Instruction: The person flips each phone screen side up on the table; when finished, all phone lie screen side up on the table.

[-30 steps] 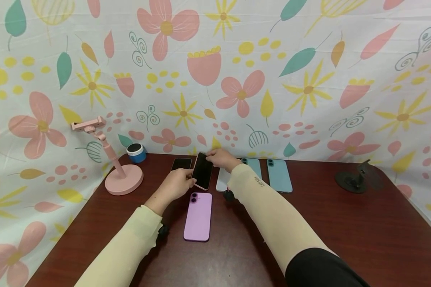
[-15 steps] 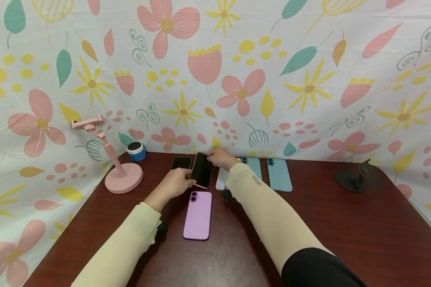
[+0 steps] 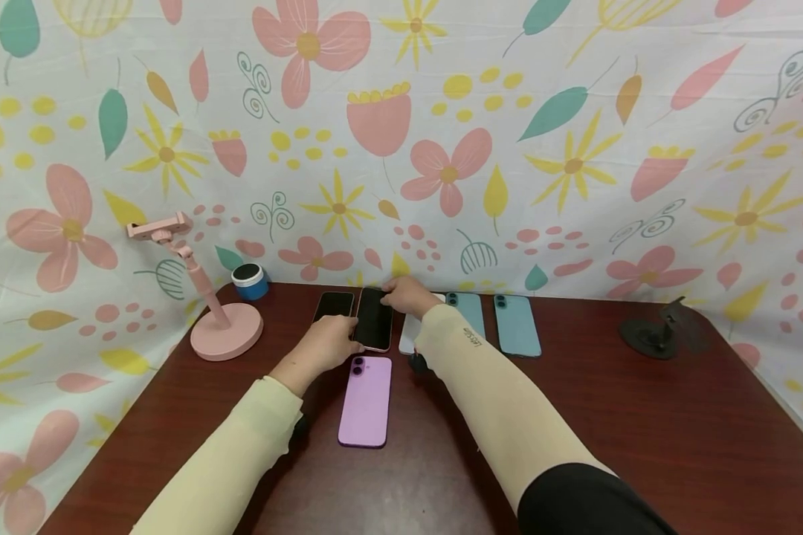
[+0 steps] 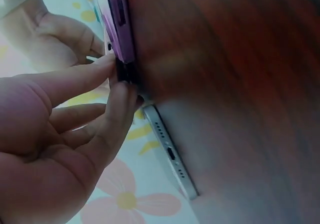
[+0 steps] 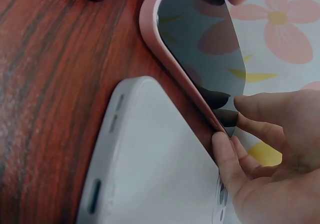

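A pink-framed phone [image 3: 375,327] lies screen up at the back of the table between two other phones. My left hand [image 3: 324,345] holds its near left corner. At the far right corner, my right hand [image 3: 411,297] grips the edge; in the right wrist view the thumb and fingers pinch that corner of the pink frame. Just in front lies a lilac phone [image 3: 364,401], back up. To the right a white phone [image 5: 155,154] is partly hidden by my right forearm in the head view. Another dark-screened phone [image 3: 335,303] sits to the left, partly behind my left hand.
Two light blue phones [image 3: 517,325] lie farther right in the row, one partly covered by my sleeve. On the left stand a pink phone stand [image 3: 226,331] and a blue jar [image 3: 250,282]. A black stand [image 3: 649,338] is at the right. Floral cloth hangs behind.
The pink-framed phone has come down and straightened into the row, with both hands still on it. The other phones keep their places; the head view shifts slightly.
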A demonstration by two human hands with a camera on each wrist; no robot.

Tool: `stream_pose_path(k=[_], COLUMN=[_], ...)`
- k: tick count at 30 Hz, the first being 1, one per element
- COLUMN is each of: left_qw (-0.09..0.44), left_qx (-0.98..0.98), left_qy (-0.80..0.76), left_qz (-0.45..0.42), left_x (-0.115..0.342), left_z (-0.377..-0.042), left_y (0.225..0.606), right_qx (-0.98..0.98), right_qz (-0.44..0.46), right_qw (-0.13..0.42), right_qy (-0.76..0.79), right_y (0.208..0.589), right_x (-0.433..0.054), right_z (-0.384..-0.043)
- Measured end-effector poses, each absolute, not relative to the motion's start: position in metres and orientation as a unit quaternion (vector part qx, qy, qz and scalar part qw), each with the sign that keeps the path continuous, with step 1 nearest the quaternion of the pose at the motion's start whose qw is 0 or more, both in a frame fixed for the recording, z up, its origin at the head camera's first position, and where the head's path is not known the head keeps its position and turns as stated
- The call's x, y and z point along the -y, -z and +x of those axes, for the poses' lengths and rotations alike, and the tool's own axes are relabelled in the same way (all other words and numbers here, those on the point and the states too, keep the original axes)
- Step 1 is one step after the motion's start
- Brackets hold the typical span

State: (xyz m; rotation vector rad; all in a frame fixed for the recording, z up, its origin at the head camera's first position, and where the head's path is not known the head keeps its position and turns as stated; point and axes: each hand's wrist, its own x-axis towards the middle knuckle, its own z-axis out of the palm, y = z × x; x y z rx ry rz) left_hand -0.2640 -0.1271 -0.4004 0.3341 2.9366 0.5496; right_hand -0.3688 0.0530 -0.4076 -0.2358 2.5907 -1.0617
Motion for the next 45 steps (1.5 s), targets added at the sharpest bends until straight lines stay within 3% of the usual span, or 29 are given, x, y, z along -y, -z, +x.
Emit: stream_pose_path(k=[11, 26, 33, 38, 45], left_qw=[0.017, 0.045, 0.024, 0.040, 0.076], left_qx=[-0.981, -0.983, -0.981, -0.974, -0.957], left_qy=[-0.100, -0.089, -0.092, -0.114, -0.173], left_qz=[0.163, 0.154, 0.170, 0.193, 0.220], left_x=[0.117, 0.116, 0.108, 0.095, 0.077], left_z=[-0.259, -0.257, -0.252, -0.254, -0.263], left_y=[0.399, 0.392, 0.380, 0.377, 0.381], right_qx=[-0.919, -0.914, -0.822, -0.778, -0.814], right_qz=[-0.076, -0.096, -0.035, -0.011, -0.006], right_qw=[0.155, 0.155, 0.190, 0.155, 0.123], right_qy=[0.355, 0.362, 0.535, 0.608, 0.568], right_y=[0.410, 0.406, 0.403, 0.393, 0.386], right_x=[-0.050, -0.050, -0.064, -0.084, -0.117], right_z=[-0.370, -0.368, -0.374, -0.375, -0.377])
